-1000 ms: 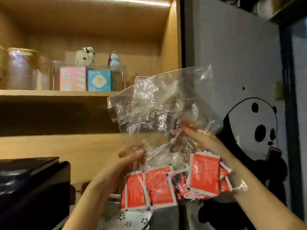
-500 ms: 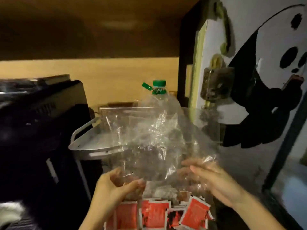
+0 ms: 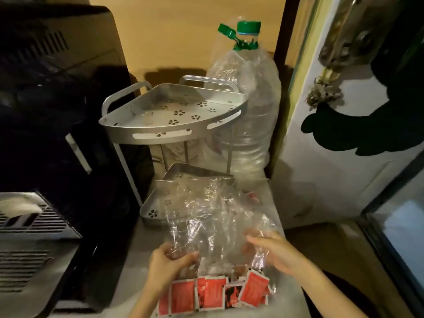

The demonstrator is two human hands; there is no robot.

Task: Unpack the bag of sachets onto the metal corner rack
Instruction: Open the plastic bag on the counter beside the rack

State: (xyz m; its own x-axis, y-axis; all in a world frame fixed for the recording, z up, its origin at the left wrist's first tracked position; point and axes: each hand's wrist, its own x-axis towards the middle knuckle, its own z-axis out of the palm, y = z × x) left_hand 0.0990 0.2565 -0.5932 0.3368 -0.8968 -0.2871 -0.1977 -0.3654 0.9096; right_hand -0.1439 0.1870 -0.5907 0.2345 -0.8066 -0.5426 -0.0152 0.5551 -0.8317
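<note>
A crinkled clear plastic bag point(image 3: 213, 216) hangs in front of me over the counter. My left hand point(image 3: 171, 263) pinches its left side and my right hand point(image 3: 278, 253) grips its right side. Several red sachets point(image 3: 213, 293) sit bunched at the bag's bottom, below my hands. Behind the bag stands the two-tier metal corner rack point(image 3: 174, 131); its perforated upper shelf holds nothing. The lower shelf point(image 3: 152, 213) is partly hidden by the bag, and a small red piece point(image 3: 253, 196) shows by its right edge.
A big clear water bottle with a green cap point(image 3: 249, 92) stands behind the rack on the right. A black appliance point(image 3: 57, 99) fills the left side. A white door with a black panda picture point(image 3: 367, 125) is on the right.
My view has dropped from the wooden shelves down to the counter and rack. The bag, held in both hands throughout, has come down in front of the rack's lower shelf.
</note>
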